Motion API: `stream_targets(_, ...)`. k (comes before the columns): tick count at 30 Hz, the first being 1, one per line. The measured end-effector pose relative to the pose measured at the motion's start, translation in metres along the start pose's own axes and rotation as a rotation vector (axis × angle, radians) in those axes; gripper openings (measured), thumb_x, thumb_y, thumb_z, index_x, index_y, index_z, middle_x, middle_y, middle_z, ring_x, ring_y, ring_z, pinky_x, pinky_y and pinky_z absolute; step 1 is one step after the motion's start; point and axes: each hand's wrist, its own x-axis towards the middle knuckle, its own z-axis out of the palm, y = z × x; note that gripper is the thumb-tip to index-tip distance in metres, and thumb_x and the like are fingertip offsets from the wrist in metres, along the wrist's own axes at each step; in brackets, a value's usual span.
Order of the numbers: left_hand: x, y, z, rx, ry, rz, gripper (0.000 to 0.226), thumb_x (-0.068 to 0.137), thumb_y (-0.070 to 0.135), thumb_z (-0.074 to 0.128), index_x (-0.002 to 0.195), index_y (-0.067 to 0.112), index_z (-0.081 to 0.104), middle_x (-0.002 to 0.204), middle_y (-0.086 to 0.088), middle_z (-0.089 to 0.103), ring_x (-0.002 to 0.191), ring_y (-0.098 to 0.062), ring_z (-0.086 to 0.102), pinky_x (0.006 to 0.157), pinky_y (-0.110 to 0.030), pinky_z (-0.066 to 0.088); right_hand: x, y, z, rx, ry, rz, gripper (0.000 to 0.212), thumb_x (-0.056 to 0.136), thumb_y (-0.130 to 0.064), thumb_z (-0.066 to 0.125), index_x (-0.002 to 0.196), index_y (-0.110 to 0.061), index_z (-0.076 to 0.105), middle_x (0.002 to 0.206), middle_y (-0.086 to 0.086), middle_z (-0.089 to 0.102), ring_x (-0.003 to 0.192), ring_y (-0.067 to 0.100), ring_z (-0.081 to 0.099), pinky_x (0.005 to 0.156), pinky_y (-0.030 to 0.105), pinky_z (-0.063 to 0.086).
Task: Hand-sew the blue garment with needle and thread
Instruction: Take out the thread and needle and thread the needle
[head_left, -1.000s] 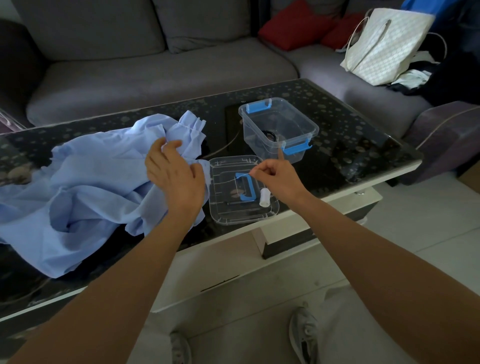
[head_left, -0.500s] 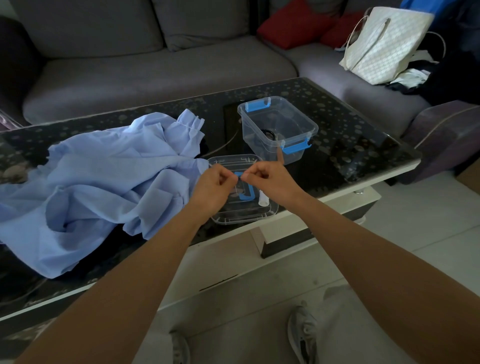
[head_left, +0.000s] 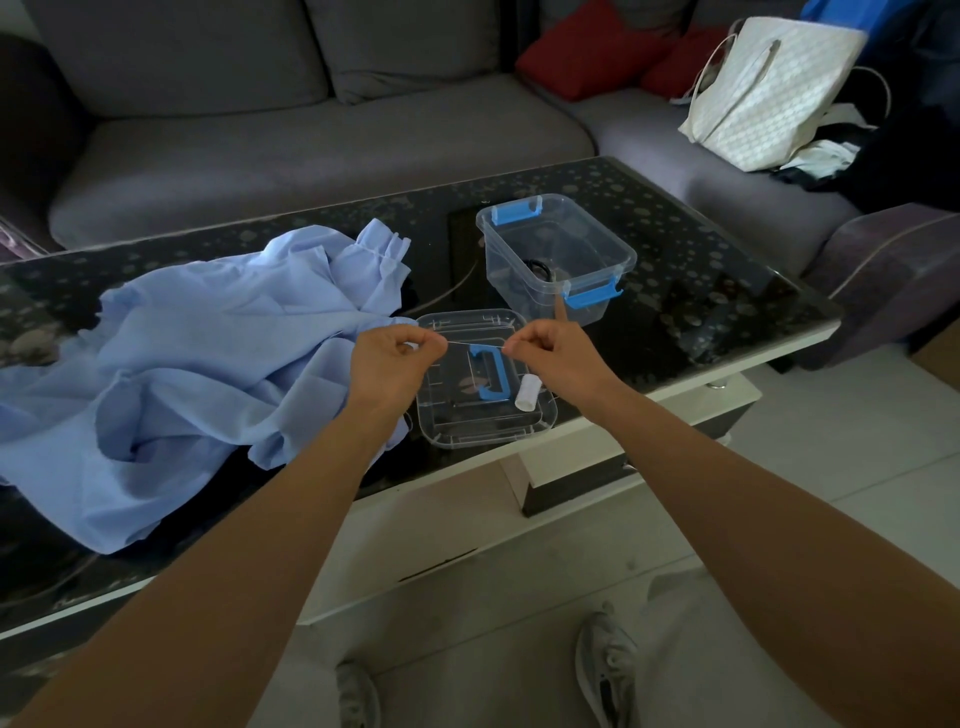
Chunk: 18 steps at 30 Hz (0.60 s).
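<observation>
Pinching a thin thread (head_left: 475, 345) taut between them, the left hand (head_left: 393, 358) and right hand (head_left: 553, 354) hover above a clear lid (head_left: 485, 382); the blue garment (head_left: 197, 374) lies crumpled on the table (head_left: 727, 270), just left.

In view were one table (head_left: 701, 249), one blue garment (head_left: 208, 374), one clear box (head_left: 613, 244), one lid (head_left: 467, 431), one white spool (head_left: 528, 393), one taut thread (head_left: 475, 345) — and two hands (head_left: 395, 364) (head_left: 558, 356), two red cushions (head_left: 582, 52) (head_left: 670, 62), two shoes (head_left: 358, 696) (head_left: 605, 670).

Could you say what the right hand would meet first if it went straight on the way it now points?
Its pinch points left along the thread, so probably the left hand; depth is unclear.
</observation>
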Motion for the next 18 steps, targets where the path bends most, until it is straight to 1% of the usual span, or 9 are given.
stream_targets(2, 0.0001, 0.0003, -0.001, -0.004, 0.002, -0.004, 0.018, 0.091, 0.02, 0.066, 0.101, 0.006, 0.072, 0.096, -0.013, 0.07, 0.085, -0.021, 0.062, 0.074, -0.023, 0.05, -0.0009, -0.0009, 0.0005, -0.008, -0.03, 0.037, 0.011, 0.096, -0.018, 0.058, 0.088, -0.02, 0.066, 0.089, 0.007, 0.065, 0.08, 0.014, 0.058, 0.07, 0.016, 0.046)
stream_targets(4, 0.0006, -0.0002, -0.0019, -0.011, 0.003, -0.02, 0.018, 0.091, 0.021, 0.067, 0.101, 0.007, 0.072, 0.096, -0.013, 0.07, 0.085, -0.021, 0.062, 0.074, -0.022, 0.051, -0.0027, -0.0015, -0.0002, 0.003, -0.062, 0.083, 0.022, 0.1, -0.018, 0.048, 0.087, -0.024, 0.064, 0.076, 0.001, 0.058, 0.068, 0.01, 0.05, 0.064, 0.02, 0.043)
stream_targets(6, 0.0013, -0.0012, -0.0029, -0.019, 0.004, -0.041, 0.021, 0.09, 0.022, 0.068, 0.102, 0.006, 0.072, 0.099, -0.013, 0.071, 0.091, -0.024, 0.065, 0.084, -0.029, 0.055, -0.0042, -0.0031, -0.0018, 0.04, -0.072, 0.121, 0.029, 0.104, -0.017, 0.037, 0.09, -0.023, 0.062, 0.068, -0.002, 0.051, 0.061, 0.006, 0.045, 0.059, 0.017, 0.04)
stream_targets(8, 0.0013, -0.0014, -0.0035, -0.031, 0.0, -0.056, 0.022, 0.089, 0.022, 0.068, 0.102, 0.006, 0.073, 0.101, -0.014, 0.071, 0.097, -0.026, 0.065, 0.094, -0.037, 0.054, -0.0043, -0.0048, -0.0034, 0.077, -0.071, 0.148, 0.029, 0.105, -0.016, 0.032, 0.097, -0.018, 0.06, 0.065, -0.001, 0.046, 0.056, 0.006, 0.041, 0.054, 0.014, 0.038)
stream_targets(9, 0.001, -0.0012, -0.0037, -0.04, 0.0, -0.063, 0.019, 0.089, 0.022, 0.068, 0.1, 0.007, 0.072, 0.1, -0.013, 0.071, 0.096, -0.025, 0.065, 0.094, -0.036, 0.053, -0.0044, -0.0058, -0.0037, 0.087, -0.073, 0.155, 0.029, 0.105, -0.015, 0.031, 0.099, -0.016, 0.06, 0.064, 0.0, 0.045, 0.055, 0.007, 0.04, 0.052, 0.014, 0.037)
stream_targets(11, 0.0005, -0.0009, -0.0041, -0.054, 0.008, -0.074, 0.013, 0.09, 0.021, 0.068, 0.095, 0.01, 0.071, 0.097, -0.009, 0.069, 0.091, -0.019, 0.063, 0.088, -0.028, 0.051, -0.0044, -0.007, -0.0033, 0.095, -0.087, 0.158, 0.029, 0.104, -0.015, 0.031, 0.101, -0.016, 0.059, 0.063, 0.0, 0.043, 0.054, 0.007, 0.038, 0.051, 0.015, 0.036)
stream_targets(13, 0.0002, -0.0003, -0.0043, -0.059, 0.015, -0.072, 0.015, 0.09, 0.02, 0.067, 0.098, 0.009, 0.071, 0.094, -0.007, 0.067, 0.089, -0.015, 0.06, 0.085, -0.026, 0.049, -0.0039, -0.0072, -0.0025, 0.092, -0.108, 0.165, 0.029, 0.103, -0.015, 0.031, 0.099, -0.018, 0.06, 0.062, 0.0, 0.041, 0.053, 0.007, 0.037, 0.051, 0.016, 0.035)
stream_targets(15, 0.0009, -0.0012, -0.0044, -0.051, 0.021, -0.067, 0.02, 0.09, 0.022, 0.067, 0.103, 0.006, 0.071, 0.094, -0.007, 0.065, 0.089, -0.016, 0.059, 0.088, -0.029, 0.05, -0.0027, -0.0067, -0.0016, 0.083, -0.116, 0.176, 0.029, 0.103, -0.017, 0.032, 0.098, -0.021, 0.06, 0.063, -0.001, 0.04, 0.053, 0.007, 0.036, 0.052, 0.015, 0.035)
stream_targets(18, 0.0015, -0.0014, -0.004, -0.046, 0.021, -0.075, 0.021, 0.09, 0.023, 0.068, 0.103, 0.007, 0.071, 0.095, -0.007, 0.065, 0.09, -0.017, 0.059, 0.091, -0.031, 0.05, -0.0005, -0.0063, -0.0012, 0.085, -0.119, 0.18, 0.03, 0.103, -0.018, 0.033, 0.099, -0.022, 0.062, 0.064, 0.0, 0.039, 0.054, 0.007, 0.035, 0.053, 0.015, 0.035)
